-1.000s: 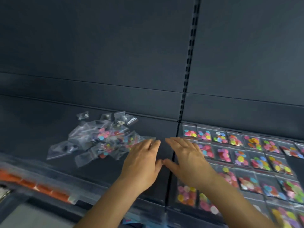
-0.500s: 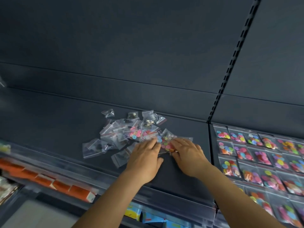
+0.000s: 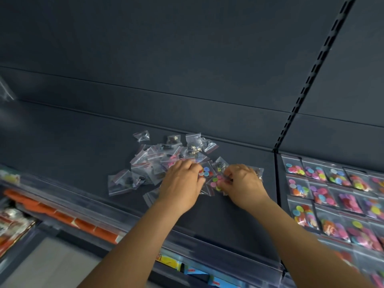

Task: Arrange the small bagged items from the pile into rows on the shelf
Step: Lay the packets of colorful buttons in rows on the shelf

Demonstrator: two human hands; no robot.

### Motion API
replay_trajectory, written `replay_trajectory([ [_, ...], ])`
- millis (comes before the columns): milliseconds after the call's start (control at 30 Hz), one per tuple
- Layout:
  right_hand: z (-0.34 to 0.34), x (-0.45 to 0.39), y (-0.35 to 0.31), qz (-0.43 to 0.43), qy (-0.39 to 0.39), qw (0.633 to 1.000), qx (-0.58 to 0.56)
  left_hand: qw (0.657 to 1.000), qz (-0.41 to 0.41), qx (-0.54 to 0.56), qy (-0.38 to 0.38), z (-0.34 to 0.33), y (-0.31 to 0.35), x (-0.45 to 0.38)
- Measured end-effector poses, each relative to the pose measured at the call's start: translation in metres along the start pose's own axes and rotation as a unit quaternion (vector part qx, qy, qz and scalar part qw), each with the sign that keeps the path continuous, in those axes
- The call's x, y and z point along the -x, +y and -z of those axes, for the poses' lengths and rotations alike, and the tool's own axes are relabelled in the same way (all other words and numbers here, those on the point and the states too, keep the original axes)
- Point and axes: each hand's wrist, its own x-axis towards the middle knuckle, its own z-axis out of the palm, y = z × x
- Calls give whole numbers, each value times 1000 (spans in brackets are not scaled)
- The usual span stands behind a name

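Both hands curled on pile of small bags point(image 3: 166, 161) on shelf point(image 3: 62, 142), left hand point(image 3: 182, 183) and right hand point(image 3: 243, 183) pinching a flat bag of coloured dots point(image 3: 216, 180), neat rows of bags point(image 3: 332, 192) at right

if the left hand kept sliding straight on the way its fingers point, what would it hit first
Most likely the clear zip bag of coloured round discs at the left hand fingertips, then the loose pile of small clear plastic bags behind it. Depth is hard to judge.
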Motion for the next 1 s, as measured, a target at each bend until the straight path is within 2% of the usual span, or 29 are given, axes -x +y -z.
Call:
replay_trajectory([
  [100, 0, -5, -3, -30, 3, 1000, -10, 1000, -9, -8, -21, -2, 5, -18],
  [333, 4, -9, -2, -96, -24, 995, -17, 996, 38, -33, -75, -9, 8, -36],
  [467, 9, -1, 0, -87, -47, 995, -2, 995, 49, -16, -88, -7, 6, -34],
  [600, 18, 14, 0, -66, -57, 996, -21, 996, 19, 9, -84, -2, 5, -28],
  [733, 20, 25, -3, -75, -38, 996, -30, 997, 13, 7, -81, -7, 4, -25],
  [1000, 15, 32, -11, -104, -74, 991, -47, 992, 31, 21, -121, -8, 6, -27],
])
